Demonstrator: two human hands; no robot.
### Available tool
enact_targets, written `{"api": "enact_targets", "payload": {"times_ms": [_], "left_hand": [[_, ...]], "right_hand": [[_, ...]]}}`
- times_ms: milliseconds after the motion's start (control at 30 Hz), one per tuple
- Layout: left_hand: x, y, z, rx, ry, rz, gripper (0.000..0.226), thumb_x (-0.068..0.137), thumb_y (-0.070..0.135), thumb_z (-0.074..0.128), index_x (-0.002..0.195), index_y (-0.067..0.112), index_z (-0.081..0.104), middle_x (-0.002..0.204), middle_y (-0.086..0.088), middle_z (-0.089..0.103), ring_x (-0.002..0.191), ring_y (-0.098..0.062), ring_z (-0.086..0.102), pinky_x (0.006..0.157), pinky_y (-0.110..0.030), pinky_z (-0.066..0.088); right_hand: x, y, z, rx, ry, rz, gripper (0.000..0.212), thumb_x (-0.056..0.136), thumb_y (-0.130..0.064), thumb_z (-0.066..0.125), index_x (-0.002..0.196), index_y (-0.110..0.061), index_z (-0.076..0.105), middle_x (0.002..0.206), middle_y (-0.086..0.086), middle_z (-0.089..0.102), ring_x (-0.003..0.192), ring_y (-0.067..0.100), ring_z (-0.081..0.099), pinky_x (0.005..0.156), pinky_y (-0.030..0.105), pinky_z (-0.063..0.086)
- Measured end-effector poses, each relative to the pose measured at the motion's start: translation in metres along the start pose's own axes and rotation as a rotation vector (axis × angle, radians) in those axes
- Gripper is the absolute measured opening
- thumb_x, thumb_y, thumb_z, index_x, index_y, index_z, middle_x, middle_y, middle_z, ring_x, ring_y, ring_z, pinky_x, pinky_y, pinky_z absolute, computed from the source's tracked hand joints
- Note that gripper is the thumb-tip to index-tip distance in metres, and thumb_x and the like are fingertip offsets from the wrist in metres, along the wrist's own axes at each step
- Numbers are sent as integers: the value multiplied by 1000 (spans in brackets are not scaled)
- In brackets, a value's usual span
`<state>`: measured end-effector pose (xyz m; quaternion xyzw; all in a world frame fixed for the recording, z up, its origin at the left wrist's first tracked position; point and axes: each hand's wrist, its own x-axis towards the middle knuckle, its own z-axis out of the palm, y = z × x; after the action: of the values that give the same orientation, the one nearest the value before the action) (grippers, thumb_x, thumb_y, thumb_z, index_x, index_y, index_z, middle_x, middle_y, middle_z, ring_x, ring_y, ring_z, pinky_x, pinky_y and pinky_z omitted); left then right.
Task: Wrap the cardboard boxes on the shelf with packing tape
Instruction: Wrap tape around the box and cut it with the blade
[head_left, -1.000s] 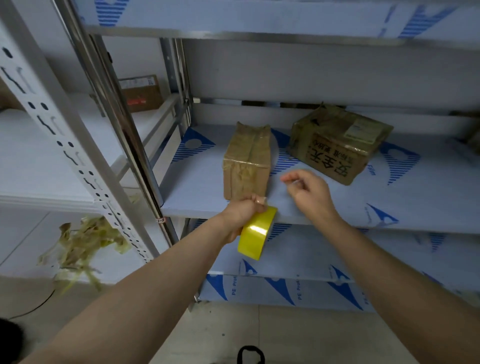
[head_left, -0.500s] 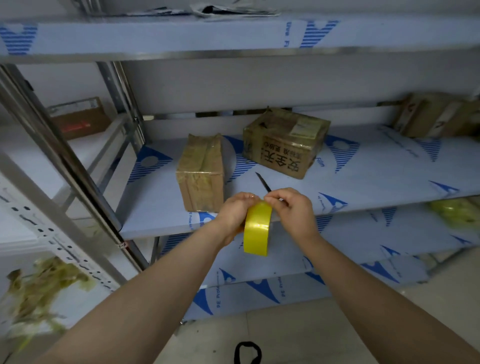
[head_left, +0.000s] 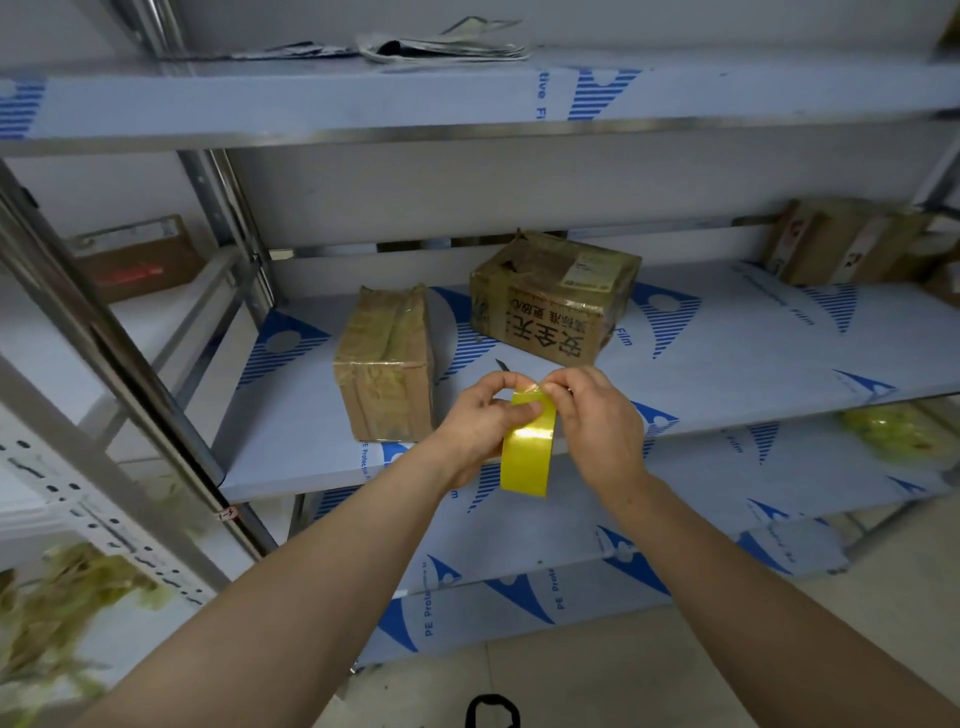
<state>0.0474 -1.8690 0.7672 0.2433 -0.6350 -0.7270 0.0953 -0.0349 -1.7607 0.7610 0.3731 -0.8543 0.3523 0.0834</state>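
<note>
Now the left hand (head_left: 480, 421) is gripping the glossy yellow roll of packing tape (head_left: 527, 452), holding it upright just off the front edge of the blue-and-white film-covered metal shelf (head_left: 779, 353). The right hand (head_left: 597, 415) is pinching the roll's top rim. The small brown tape-wrapped cardboard box (head_left: 387, 364) is sitting at the front edge, left of the hands. The larger brown cardboard box with black characters (head_left: 550, 301) is sitting nearer the back edge, apart.

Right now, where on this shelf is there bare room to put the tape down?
Widest: the shelf between the printed box and the far-right boxes. Also left of the small box. Tight between the two boxes, where a blade lies.
</note>
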Motion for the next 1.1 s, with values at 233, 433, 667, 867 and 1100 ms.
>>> {"api": "enact_targets", "payload": {"times_ms": [233,433,667,867,1100], "left_hand": [[6,6,12,-78,104,-58,15,98,29,51,100,16,58,83,-2,61,72,-15,59,66,-28,50],[10,7,12,-131,144,-116,16,99,24,50,96,10,57,80,-9,58,71,-19,57,68,-31,50],[11,10,10,-87,130,-186,14,95,19,52,101,10,60,88,-12,61,75,-21,58,59,-28,49],[11,12,15,-20,40,-153,21,95,1,41,93,8,61,82,-10,63,71,-19,62,59,-29,52],[15,20,4,6,-21,-161,31,95,-3,44,113,22,46,98,-15,60,79,-22,62,72,-38,55]], "right_hand": [[10,10,-6,250,-5,-4,23,91,-22,61,114,-18,64,92,6,68,82,22,65,76,43,54],[14,10,-13,335,-181,-44,17,87,-17,67,103,-14,68,81,-9,58,78,14,62,78,43,56],[18,9,-15,50,-185,-114,21,91,-21,60,107,-12,71,105,9,64,96,22,58,81,29,43],[16,2,-9,-194,-209,-110,27,101,-30,39,116,-15,57,118,5,52,106,20,52,83,31,40],[18,8,-9,-125,-235,-63,26,101,-28,40,112,-12,56,120,6,43,104,20,51,82,32,44]]}}
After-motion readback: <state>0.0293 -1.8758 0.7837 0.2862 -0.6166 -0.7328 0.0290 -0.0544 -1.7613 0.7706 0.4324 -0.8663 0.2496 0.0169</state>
